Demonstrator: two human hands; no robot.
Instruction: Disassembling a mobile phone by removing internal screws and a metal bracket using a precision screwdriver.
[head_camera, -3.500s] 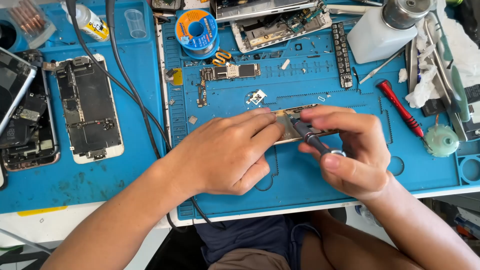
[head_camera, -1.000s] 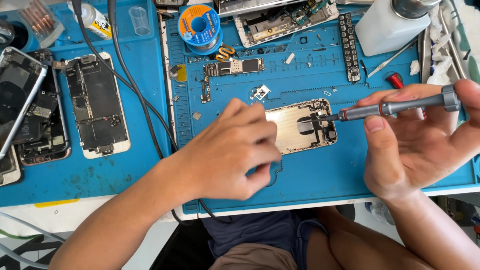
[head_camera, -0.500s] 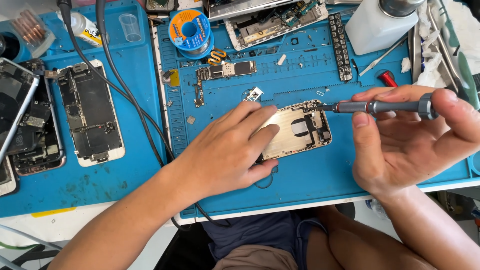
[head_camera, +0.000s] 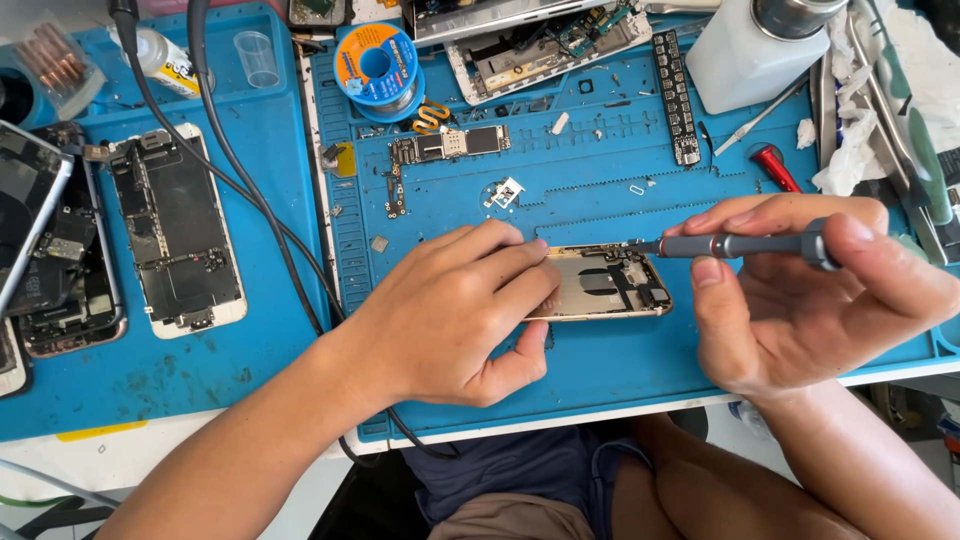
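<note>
Left hand (head_camera: 450, 310) laid flat, pinning gold phone housing (head_camera: 605, 285); grey screwdriver (head_camera: 745, 245) pinched by right hand (head_camera: 800, 300), tip at housing's upper edge; bare blue mat (head_camera: 600, 190) above housing.

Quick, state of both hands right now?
Left hand: open, pressing flat on the phone housing.
Right hand: closed on the screwdriver, tip at the housing's top edge.
</note>
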